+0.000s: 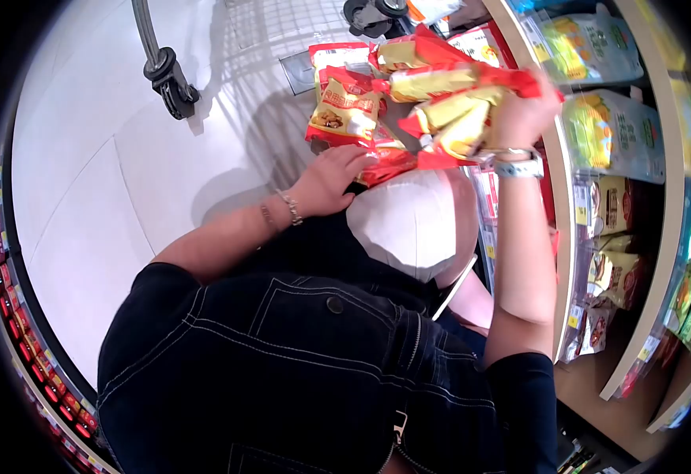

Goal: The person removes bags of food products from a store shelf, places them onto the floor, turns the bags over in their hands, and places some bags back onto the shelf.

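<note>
My right hand (517, 118) is closed on the red ends of several red-and-gold snack bags (457, 118). They hang to the left of it, over other bags, and its fingers are partly hidden and smeared by motion. Below left, my left hand (331, 180) rests with fingers stretched out against the edge of a red bag (386, 164), its thumb apart. A red-and-yellow snack bag (345, 109) with a picture of brown pieces lies just above that hand. More bags of the same colours are underneath, partly covered.
Shelves (590, 237) with price labels line the right side, holding pale blue-green pouches (615, 136) and brown packets (618, 272). A caster wheel (173, 83) of a wire cart stands on the white floor at upper left. Packed shelves (41, 371) curve along the left edge.
</note>
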`<state>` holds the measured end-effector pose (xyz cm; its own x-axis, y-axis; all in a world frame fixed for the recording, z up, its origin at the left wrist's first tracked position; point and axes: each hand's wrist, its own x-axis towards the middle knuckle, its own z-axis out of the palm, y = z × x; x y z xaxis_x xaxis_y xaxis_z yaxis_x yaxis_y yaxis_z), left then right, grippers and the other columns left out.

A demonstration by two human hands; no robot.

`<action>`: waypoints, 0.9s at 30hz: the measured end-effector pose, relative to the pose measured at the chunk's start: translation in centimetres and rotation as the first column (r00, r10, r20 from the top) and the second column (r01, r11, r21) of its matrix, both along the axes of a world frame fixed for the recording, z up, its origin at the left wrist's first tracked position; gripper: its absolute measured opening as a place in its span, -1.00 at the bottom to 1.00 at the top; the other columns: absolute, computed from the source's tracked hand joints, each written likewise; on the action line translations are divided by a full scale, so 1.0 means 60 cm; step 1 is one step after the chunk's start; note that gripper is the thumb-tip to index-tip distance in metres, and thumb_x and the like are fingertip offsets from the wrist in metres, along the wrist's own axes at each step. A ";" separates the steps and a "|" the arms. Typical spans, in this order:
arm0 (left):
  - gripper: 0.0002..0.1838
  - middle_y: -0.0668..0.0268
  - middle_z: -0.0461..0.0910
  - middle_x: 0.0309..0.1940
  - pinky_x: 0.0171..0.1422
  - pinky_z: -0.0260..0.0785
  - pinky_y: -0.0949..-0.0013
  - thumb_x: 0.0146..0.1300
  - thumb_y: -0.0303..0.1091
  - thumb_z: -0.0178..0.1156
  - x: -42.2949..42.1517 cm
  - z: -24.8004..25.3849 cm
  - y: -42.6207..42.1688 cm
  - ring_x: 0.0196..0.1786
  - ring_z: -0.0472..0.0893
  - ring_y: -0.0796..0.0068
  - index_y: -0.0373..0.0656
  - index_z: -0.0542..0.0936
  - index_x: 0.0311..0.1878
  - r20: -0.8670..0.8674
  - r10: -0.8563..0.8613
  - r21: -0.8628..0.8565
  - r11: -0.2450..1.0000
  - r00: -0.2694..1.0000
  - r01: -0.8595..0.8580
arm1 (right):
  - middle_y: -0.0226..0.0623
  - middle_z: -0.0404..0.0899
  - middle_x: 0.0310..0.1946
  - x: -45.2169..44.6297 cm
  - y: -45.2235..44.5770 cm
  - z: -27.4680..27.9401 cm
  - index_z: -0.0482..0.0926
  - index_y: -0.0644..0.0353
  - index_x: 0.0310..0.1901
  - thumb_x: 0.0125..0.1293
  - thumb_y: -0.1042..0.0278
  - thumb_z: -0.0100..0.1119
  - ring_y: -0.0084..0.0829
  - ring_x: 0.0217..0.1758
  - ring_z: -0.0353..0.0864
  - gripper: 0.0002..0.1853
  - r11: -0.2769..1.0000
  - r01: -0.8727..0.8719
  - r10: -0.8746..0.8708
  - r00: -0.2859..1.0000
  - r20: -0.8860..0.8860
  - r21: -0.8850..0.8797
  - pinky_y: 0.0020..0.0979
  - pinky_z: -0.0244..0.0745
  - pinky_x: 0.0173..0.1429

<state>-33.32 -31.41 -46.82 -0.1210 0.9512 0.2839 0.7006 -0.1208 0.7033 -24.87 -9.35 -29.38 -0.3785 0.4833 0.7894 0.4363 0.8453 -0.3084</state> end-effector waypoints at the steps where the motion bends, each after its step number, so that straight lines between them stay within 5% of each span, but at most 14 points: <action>1: -0.32 0.20 0.37 0.06 0.26 0.17 0.17 -0.22 -0.41 0.32 -0.003 -0.015 0.013 0.16 0.33 0.15 -0.03 0.36 0.10 -0.038 -0.007 -0.005 1.000 0.999 0.007 | -0.11 0.52 -0.62 -0.027 0.001 -0.023 0.58 0.16 -0.54 -0.24 0.58 0.16 -0.09 -0.56 0.49 -0.86 0.996 0.045 -0.046 0.999 -0.006 -0.081 -0.28 0.35 -0.44; 6: -0.51 0.30 0.43 0.01 0.28 0.12 0.17 -0.12 -0.32 0.22 0.006 -0.061 0.070 0.17 0.35 0.31 -0.05 0.47 -0.01 -0.122 -0.055 0.041 0.997 0.991 0.060 | -0.06 0.56 -0.56 -0.084 0.035 -0.140 0.61 0.15 -0.52 -0.07 0.41 0.12 -0.07 -0.45 0.57 -0.91 0.891 0.405 -0.316 0.878 0.360 -0.205 -0.21 0.45 -0.33; 9: -0.70 0.33 0.53 -0.17 0.23 0.18 0.23 -0.07 -0.37 0.10 0.016 -0.106 0.080 0.07 0.43 0.34 -0.07 0.55 -0.18 -0.128 -0.026 0.125 0.991 0.991 0.042 | -0.04 0.59 -0.48 -0.064 0.055 -0.223 0.62 0.18 -0.49 0.00 0.34 0.12 -0.06 -0.36 0.60 -0.86 0.674 0.650 -0.371 0.709 0.599 -0.351 -0.20 0.49 -0.24; 14: -0.70 0.31 0.54 -0.11 0.21 0.25 0.22 -0.04 -0.38 0.06 -0.017 -0.130 0.055 0.08 0.45 0.31 -0.09 0.54 -0.16 -0.122 -0.104 0.059 0.992 0.987 0.112 | 0.00 0.59 -0.45 -0.023 0.092 -0.275 0.59 0.25 -0.45 0.05 0.33 0.08 -0.04 -0.35 0.60 -0.82 0.643 0.590 -0.359 0.796 0.488 -0.489 -0.17 0.47 -0.28; 17: -0.70 0.33 0.54 -0.09 0.19 0.28 0.21 -0.05 -0.40 0.07 -0.055 -0.107 0.032 0.09 0.45 0.28 -0.10 0.55 -0.16 -0.118 -0.136 0.024 0.990 0.984 0.139 | -0.05 0.59 -0.49 -0.032 0.082 -0.264 0.60 0.20 -0.45 0.01 0.33 0.10 -0.07 -0.40 0.60 -0.85 0.657 0.651 -0.443 0.742 0.503 -0.381 -0.18 0.47 -0.33; 19: -0.69 0.34 0.55 -0.09 0.20 0.27 0.23 -0.06 -0.40 0.09 -0.084 -0.115 0.014 0.09 0.45 0.27 -0.09 0.55 -0.16 -0.115 -0.128 0.035 0.990 0.985 0.133 | -0.07 0.59 -0.51 -0.038 0.074 -0.258 0.61 0.16 -0.47 0.01 0.30 0.09 -0.09 -0.41 0.60 -0.85 0.671 0.599 -0.400 0.789 0.467 -0.438 -0.19 0.47 -0.34; 21: -0.70 0.36 0.55 -0.10 0.25 0.19 0.18 -0.05 -0.42 0.08 -0.116 -0.116 0.003 0.09 0.45 0.29 -0.06 0.55 -0.17 -0.143 -0.139 0.027 0.989 0.980 0.144 | -0.10 0.61 -0.34 -0.040 0.079 -0.267 0.60 0.11 -0.28 -0.01 0.21 0.11 -0.16 -0.24 0.61 -0.74 0.712 0.625 -0.302 0.685 0.663 -0.321 -0.21 0.44 -0.15; 24: -0.73 0.40 0.55 -0.16 0.33 0.08 0.13 -0.07 -0.41 0.11 -0.142 -0.099 -0.011 0.11 0.43 0.31 0.00 0.57 -0.21 -0.159 -0.058 -0.055 0.997 0.986 0.050 | -0.10 0.59 -0.22 -0.043 0.054 -0.251 0.54 0.06 -0.15 -0.03 0.10 0.14 -0.19 -0.06 0.56 -0.62 0.645 0.575 0.066 0.614 0.786 -0.504 -0.22 0.38 0.02; 27: -0.71 0.40 0.54 -0.19 0.30 0.09 0.14 -0.15 -0.42 0.19 -0.151 -0.094 -0.005 0.11 0.42 0.30 0.01 0.58 -0.24 -0.198 0.056 -0.044 0.997 0.979 -0.065 | -0.19 0.53 -0.08 -0.049 0.033 -0.248 0.45 0.00 -0.02 -0.05 0.03 0.23 -0.20 0.05 0.49 -0.49 0.636 0.617 0.104 0.527 0.843 -0.464 -0.22 0.28 0.13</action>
